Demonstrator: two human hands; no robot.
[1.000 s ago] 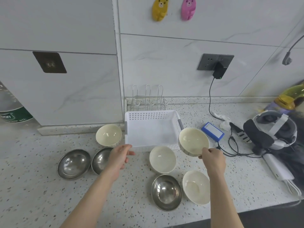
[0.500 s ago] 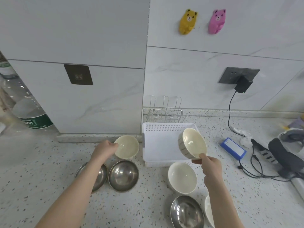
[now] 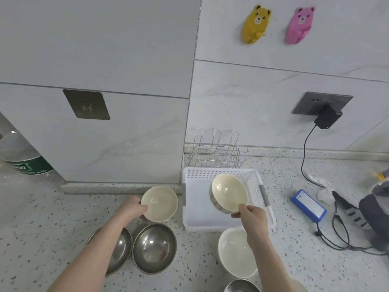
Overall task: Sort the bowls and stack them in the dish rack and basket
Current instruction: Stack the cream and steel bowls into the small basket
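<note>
My right hand (image 3: 251,216) grips a cream bowl (image 3: 229,192) by its near rim, tilted over the white perforated basket (image 3: 194,216). To the left, my left hand (image 3: 131,208) holds a second cream bowl (image 3: 160,202) by its left rim, just beside the basket. Behind the basket, a wire dish rack (image 3: 214,151) stands against the wall. Two steel bowls (image 3: 154,247) (image 3: 120,248) sit on the counter under my left arm. Another cream bowl (image 3: 234,252) rests in front of the basket, and a steel bowl (image 3: 241,286) shows at the bottom edge.
A blue box (image 3: 308,206), black cables (image 3: 341,234) and a dark headset (image 3: 376,209) lie at the right. A charger (image 3: 327,119) hangs in the wall socket. A water bottle (image 3: 20,157) stands at far left. A wall block juts out behind the left bowls.
My left hand has reached the left cream bowl and taken hold of its rim. My right hand has carried its bowl left, over the basket. The camera has turned left and nearer.
</note>
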